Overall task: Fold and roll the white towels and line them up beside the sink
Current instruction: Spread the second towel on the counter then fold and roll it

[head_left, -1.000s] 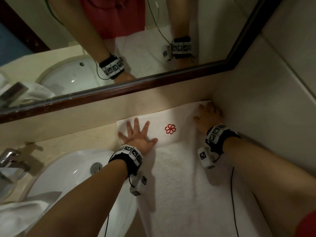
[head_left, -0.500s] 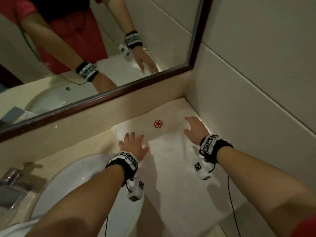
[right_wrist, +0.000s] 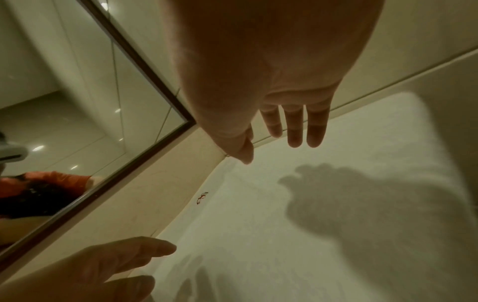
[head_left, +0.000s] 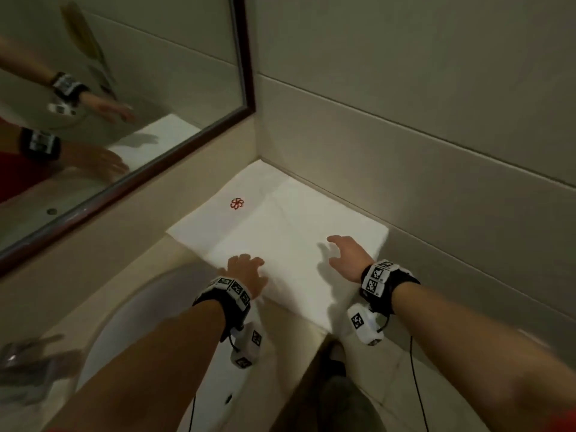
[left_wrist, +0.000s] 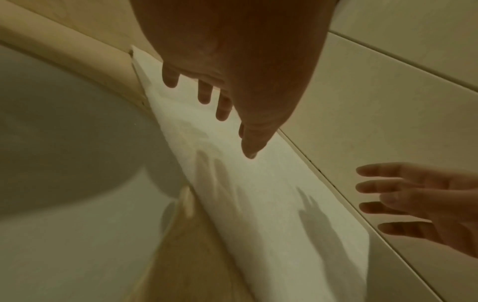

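Observation:
A white towel (head_left: 280,232) with a small red flower emblem (head_left: 237,203) lies flat on the counter in the corner, between the sink (head_left: 149,335) and the side wall. My left hand (head_left: 244,271) hovers just above the towel's near left part, fingers straight and spread, holding nothing. My right hand (head_left: 347,254) hangs above the near right part, fingers loose and apart, also empty. In the left wrist view the towel (left_wrist: 258,204) shows both hands' shadows, and the right hand (left_wrist: 413,200) appears at the right. In the right wrist view the towel (right_wrist: 258,235) carries the emblem (right_wrist: 201,198).
A dark-framed mirror (head_left: 124,120) runs along the back wall on the left and reflects both arms. Tiled wall (head_left: 405,135) closes the right side. A tap (head_left: 21,363) shows blurred at the far left. The towel's near end hangs over the counter edge (head_left: 327,332).
Both hands have slid back along the towel from its far end toward me and lifted off it. The head view has swung right, toward the corner.

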The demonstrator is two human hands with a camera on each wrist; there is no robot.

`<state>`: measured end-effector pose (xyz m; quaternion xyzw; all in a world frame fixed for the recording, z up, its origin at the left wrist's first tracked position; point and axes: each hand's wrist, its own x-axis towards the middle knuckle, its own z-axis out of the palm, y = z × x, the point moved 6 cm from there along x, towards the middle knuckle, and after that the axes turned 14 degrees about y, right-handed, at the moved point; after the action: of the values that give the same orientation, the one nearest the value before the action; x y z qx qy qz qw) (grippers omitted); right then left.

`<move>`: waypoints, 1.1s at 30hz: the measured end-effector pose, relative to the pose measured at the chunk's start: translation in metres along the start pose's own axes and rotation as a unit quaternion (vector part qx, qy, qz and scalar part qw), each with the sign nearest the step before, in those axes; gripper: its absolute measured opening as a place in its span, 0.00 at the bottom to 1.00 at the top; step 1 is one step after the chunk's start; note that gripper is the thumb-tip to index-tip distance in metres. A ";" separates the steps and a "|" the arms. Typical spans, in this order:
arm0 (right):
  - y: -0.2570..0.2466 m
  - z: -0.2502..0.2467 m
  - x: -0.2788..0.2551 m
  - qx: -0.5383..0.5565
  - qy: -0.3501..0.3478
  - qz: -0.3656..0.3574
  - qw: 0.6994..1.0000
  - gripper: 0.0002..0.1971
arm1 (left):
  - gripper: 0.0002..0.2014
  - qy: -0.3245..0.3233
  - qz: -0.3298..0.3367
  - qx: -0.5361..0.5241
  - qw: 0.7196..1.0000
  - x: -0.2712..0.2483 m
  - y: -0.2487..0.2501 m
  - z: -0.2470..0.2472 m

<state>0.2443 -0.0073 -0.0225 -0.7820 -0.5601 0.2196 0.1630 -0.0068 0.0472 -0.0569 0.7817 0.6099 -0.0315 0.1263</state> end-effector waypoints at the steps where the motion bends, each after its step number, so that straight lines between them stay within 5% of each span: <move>1: 0.009 0.001 -0.013 0.001 -0.003 0.016 1.000 0.30 | 0.25 -0.006 0.011 0.005 1.000 -0.006 0.008 0.001; 14: 0.097 0.063 -0.099 0.070 -0.023 0.168 0.983 0.22 | 0.26 -0.054 0.127 0.014 0.990 -0.037 0.083 0.045; 20: 0.101 0.090 -0.103 0.087 -0.040 0.158 0.983 0.29 | 0.23 -0.062 0.122 0.041 0.990 -0.041 0.093 0.058; 23: 0.098 0.094 -0.103 0.098 -0.026 0.137 0.985 0.24 | 0.21 -0.055 0.130 0.059 0.988 -0.041 0.091 0.062; 27: 0.098 0.096 -0.106 0.100 -0.006 0.134 0.986 0.03 | 0.21 -0.043 0.126 0.073 0.988 -0.039 0.088 0.067; 30: 0.099 0.093 -0.112 0.042 0.032 0.109 0.993 0.13 | 0.16 -0.018 0.134 0.092 0.987 -0.039 0.091 0.065; 33: 0.094 0.085 -0.120 -0.019 0.045 0.064 0.997 0.06 | 0.11 -0.001 0.171 0.129 0.977 -0.043 0.096 0.063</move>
<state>0.2421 -0.1504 -0.1225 -0.8284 -0.5049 0.1834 0.1590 0.0815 -0.0293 -0.0934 0.8842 0.4578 -0.0881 0.0286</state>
